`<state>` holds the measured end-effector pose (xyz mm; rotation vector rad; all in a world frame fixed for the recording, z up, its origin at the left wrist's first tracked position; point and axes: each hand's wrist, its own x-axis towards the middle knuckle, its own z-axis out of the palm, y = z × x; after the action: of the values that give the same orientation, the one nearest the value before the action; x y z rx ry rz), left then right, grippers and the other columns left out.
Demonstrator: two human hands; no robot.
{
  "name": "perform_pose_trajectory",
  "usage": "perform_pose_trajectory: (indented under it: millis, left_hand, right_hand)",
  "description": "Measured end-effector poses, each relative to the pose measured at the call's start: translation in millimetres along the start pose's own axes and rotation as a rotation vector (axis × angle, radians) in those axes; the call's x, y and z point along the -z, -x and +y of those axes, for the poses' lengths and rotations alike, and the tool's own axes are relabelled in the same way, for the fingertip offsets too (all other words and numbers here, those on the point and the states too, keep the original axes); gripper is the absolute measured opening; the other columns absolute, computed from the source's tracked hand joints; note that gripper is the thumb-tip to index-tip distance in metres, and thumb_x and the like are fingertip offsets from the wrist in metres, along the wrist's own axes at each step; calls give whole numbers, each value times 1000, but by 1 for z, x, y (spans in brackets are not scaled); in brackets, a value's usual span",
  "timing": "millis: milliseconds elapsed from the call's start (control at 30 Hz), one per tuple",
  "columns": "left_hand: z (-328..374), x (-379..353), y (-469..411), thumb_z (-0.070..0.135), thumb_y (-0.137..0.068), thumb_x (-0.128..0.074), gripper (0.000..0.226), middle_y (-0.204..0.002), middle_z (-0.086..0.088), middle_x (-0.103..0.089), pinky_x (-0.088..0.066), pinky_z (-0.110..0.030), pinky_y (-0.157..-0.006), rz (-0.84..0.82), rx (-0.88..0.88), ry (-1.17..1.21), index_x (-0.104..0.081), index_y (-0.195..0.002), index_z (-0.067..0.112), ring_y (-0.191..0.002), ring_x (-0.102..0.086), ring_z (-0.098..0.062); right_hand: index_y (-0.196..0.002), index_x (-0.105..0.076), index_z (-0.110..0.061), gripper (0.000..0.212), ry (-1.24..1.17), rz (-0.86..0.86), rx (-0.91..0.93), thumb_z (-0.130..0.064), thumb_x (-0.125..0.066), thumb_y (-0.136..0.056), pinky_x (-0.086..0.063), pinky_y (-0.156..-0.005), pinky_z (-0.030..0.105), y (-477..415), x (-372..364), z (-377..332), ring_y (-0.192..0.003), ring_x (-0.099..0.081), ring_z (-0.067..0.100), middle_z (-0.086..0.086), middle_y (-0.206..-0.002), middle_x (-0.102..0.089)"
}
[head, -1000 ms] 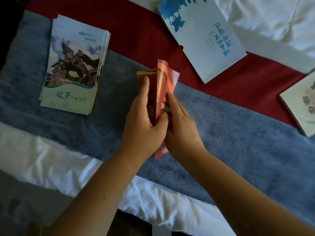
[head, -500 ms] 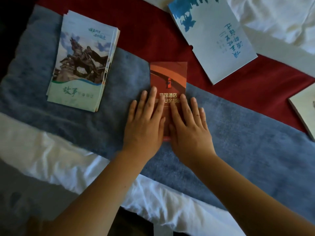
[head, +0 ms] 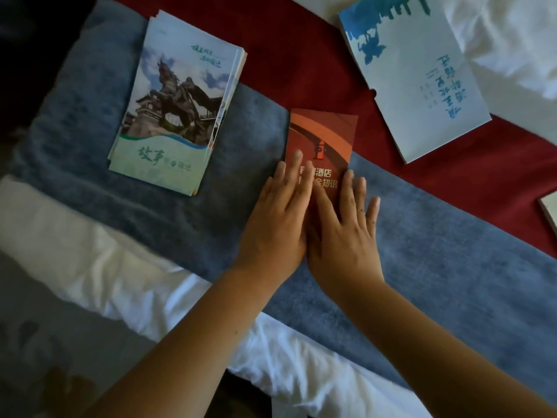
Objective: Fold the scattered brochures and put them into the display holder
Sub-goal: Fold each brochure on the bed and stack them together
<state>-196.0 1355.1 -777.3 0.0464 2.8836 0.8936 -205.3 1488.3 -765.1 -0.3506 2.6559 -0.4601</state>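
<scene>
A folded red brochure [head: 324, 131] with gold lettering lies flat on the blue-grey blanket [head: 452, 251]. My left hand [head: 278, 218] and my right hand [head: 343, 233] press side by side on its lower half, palms down, fingers spread. The brochure's bottom edge is hidden under them. A folded stack of brochures with a horse-statue cover [head: 177, 104] lies to the left. No display holder is in view.
A white-and-blue booklet [head: 413, 76] lies on the red cloth [head: 301, 55] at upper right. The corner of another booklet [head: 550, 209] shows at the right edge. White bedding [head: 90, 267] runs along the near side and the top right.
A second ago both hands held the red brochure upright while closing its panels. It now lies flat, and both hands press on it, slid slightly down its cover.
</scene>
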Motion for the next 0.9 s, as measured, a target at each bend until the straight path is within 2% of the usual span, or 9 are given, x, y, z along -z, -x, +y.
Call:
perform_pose_trajectory:
  millis: [100, 167, 267, 367, 533, 667, 767, 833, 900]
  left_hand:
    - [1, 24, -8, -1, -99, -55, 68, -171, -16, -11, -46, -44, -114, 93, 131, 170, -26, -160, 4, -157, -19, -32]
    - [-9, 44, -12, -8, -95, -48, 67, -171, -13, -12, -48, -39, -112, 124, 141, 160, -33, -159, 5, -157, -21, -30]
    - [-36, 79, -19, 5, -88, -34, 66, -170, -13, -18, -44, -30, -112, 155, 141, 89, -44, -154, 5, -155, -27, -27]
    - [-66, 106, -25, 11, -89, -33, 64, -169, -12, -23, -45, -40, -114, 174, 169, 4, -47, -151, 4, -153, -31, -30]
    - [-113, 129, -37, 24, -91, -26, 66, -166, -15, -29, -33, -51, -121, 143, 183, -63, -47, -150, 2, -154, -26, -36]
    - [-138, 131, -40, 18, -90, -34, 60, -165, -16, -32, -33, -46, -118, 75, 172, -90, -54, -145, 6, -153, -27, -37]
    - [-145, 127, -38, 19, -92, -34, 58, -163, -15, -37, -35, -55, -119, 2, 140, -180, -57, -144, 8, -152, -30, -40]
    - [-143, 128, -35, 23, -93, -37, 57, -163, -12, -39, -31, -55, -121, -31, 145, -236, -54, -146, 9, -151, -31, -39]
    - [-137, 131, -30, 28, -98, -45, 55, -165, -10, -34, -25, -53, -124, -70, 180, -294, -48, -151, 12, -154, -27, -35]
  right_hand:
    - [-167, -16, -27, 71, -52, -11, 48, -39, -38, -101, 21, -124, 46, -10, 0, -14, -158, 17, 35, 18, -173, 6]
    - [-166, -20, -27, 71, -72, -1, 81, -41, -38, -99, 18, -125, 47, -18, -2, -27, -159, 14, 37, 17, -174, 1]
    - [-165, -27, -25, 65, -92, 44, 114, -46, -40, -105, 19, -125, 45, -36, -5, -56, -159, 9, 41, 15, -173, -10]
    - [-164, -31, -25, 60, -99, 71, 167, -41, -47, -108, 19, -124, 45, -62, -11, -89, -159, 7, 42, 13, -173, -14]
    - [-158, -43, -21, 56, -159, 115, 188, -37, -52, -106, 21, -124, 37, -98, -20, -123, -159, 1, 41, 12, -172, -22]
    - [-152, -50, -19, 54, -137, 149, 171, -36, -62, -102, 11, -126, 46, -106, -22, -132, -159, -6, 42, 14, -163, -33]
    - [-149, -52, -23, 56, -115, 137, 153, -38, -70, -97, 7, -127, 46, -109, -19, -134, -159, -3, 40, 12, -162, -31]
    - [-144, -55, -24, 56, -104, 123, 144, -39, -73, -94, 9, -127, 44, -114, -13, -138, -159, 0, 40, 11, -165, -27]
    - [-141, -57, -21, 53, -124, 138, 142, -31, -75, -92, 0, -129, 49, -121, -3, -142, -159, -7, 37, 9, -165, -31]
